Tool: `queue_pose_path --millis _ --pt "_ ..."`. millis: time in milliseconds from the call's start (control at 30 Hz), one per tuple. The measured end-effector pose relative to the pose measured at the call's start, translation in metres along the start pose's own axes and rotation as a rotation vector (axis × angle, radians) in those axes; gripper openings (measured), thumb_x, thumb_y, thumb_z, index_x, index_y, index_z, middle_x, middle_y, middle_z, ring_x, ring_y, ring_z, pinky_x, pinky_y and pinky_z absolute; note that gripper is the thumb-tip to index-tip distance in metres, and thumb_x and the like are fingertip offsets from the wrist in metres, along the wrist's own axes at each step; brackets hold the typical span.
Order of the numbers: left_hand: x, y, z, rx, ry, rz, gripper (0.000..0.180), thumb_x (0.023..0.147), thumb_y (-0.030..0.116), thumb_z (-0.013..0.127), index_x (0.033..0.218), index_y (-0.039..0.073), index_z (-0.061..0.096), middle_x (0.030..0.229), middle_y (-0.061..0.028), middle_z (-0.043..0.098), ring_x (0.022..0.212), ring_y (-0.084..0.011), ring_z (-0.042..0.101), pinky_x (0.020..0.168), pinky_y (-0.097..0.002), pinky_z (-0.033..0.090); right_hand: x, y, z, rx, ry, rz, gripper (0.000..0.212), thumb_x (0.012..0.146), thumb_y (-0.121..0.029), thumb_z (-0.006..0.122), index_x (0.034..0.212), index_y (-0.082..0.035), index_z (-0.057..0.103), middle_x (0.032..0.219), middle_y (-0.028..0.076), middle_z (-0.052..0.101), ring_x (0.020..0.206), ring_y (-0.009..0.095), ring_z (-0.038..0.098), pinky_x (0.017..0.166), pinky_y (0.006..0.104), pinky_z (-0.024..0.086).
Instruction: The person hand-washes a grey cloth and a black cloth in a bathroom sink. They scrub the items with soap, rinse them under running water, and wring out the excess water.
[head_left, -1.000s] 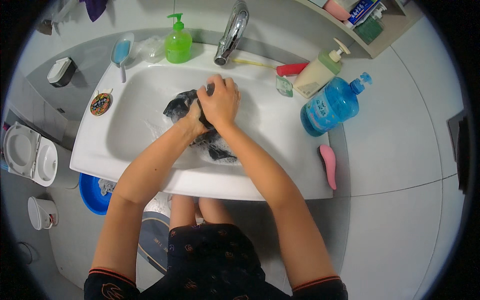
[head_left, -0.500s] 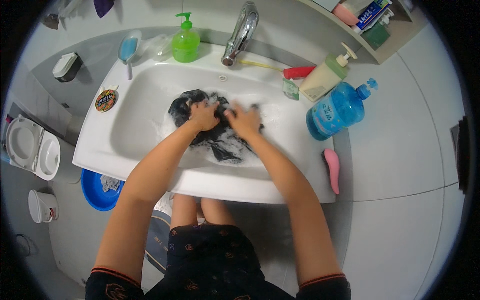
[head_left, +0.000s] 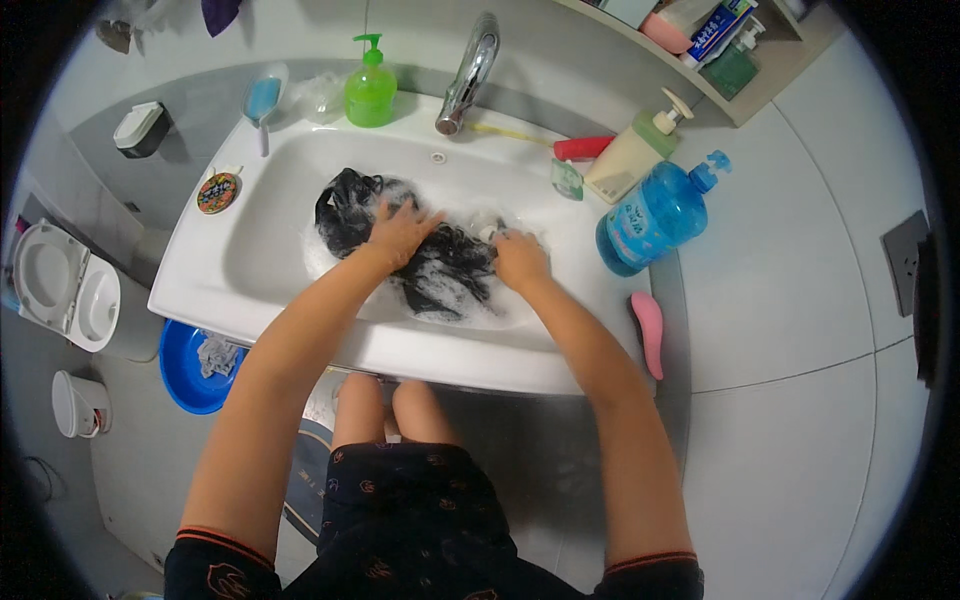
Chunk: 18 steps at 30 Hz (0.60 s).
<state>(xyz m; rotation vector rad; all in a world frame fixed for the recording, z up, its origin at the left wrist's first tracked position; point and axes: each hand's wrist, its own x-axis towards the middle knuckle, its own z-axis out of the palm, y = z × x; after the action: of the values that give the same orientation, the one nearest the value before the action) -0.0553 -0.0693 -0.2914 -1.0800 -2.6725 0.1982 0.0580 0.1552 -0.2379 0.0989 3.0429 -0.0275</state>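
Note:
A wet black garment (head_left: 440, 275) lies bunched in the white washbasin (head_left: 260, 225), streaked with white suds (head_left: 487, 222). My left hand (head_left: 398, 238) rests on its middle with the fingers spread. At the garment's right end, my right hand (head_left: 522, 262) has its fingers curled in on the cloth, and the fingertips are partly hidden. Both forearms reach over the basin's front rim. The chrome faucet (head_left: 468, 75) stands behind the garment.
Along the back rim stand a green pump bottle (head_left: 371, 95) and a blue-padded brush (head_left: 263, 98). To the right are a red tube (head_left: 582, 148), a cream pump bottle (head_left: 632, 158), a blue bottle (head_left: 655, 218) and a pink hairbrush (head_left: 648, 330). A blue tub (head_left: 190, 395) sits below left.
My right hand has shifted right, away from my left, and its fingers have curled in. The garment is more spread out, its left end further left. The whole view has shifted slightly.

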Motion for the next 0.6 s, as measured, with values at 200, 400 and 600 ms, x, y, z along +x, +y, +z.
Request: queue_pose_path --millis 200,400,600 --pt "-0.014 -0.033 -0.053 -0.148 -0.559 -0.084 0.073 0.068 0.041 0.076 0.133 0.028 0.046 0.141 -0.0020 0.042 0.136 -0.0213 0.030 0.109 -0.0619 0.014 0.004 0.001 -0.044 1.109 0.143 0.022 0.028 0.079 -0.010 0.051 0.107 -0.006 0.055 0.105 0.010 0.059 0.096 0.026 0.054 0.081 0.0351 0.044" --pt "-0.021 -0.079 -0.093 -0.716 -0.510 -0.080 0.047 0.078 0.037 0.063 0.110 0.003 0.063 0.114 -0.0221 0.060 0.112 -0.0357 0.055 0.100 -0.0423 0.037 0.002 0.019 -0.106 1.840 0.325 -0.100 0.029 0.077 -0.002 0.046 0.104 -0.007 0.055 0.098 0.005 0.055 0.090 0.016 0.052 0.082 0.0286 0.044" --pt "-0.027 -0.069 -0.156 -1.386 -0.035 -0.165 0.035 0.084 0.031 0.053 0.106 0.005 0.063 0.106 -0.0114 0.058 0.097 -0.0209 0.054 0.093 -0.0326 0.041 0.006 0.037 -0.067 1.620 0.368 0.192 0.054 0.073 0.001 0.049 0.126 -0.012 0.050 0.120 0.011 0.051 0.106 0.025 0.052 0.089 0.0329 0.044"
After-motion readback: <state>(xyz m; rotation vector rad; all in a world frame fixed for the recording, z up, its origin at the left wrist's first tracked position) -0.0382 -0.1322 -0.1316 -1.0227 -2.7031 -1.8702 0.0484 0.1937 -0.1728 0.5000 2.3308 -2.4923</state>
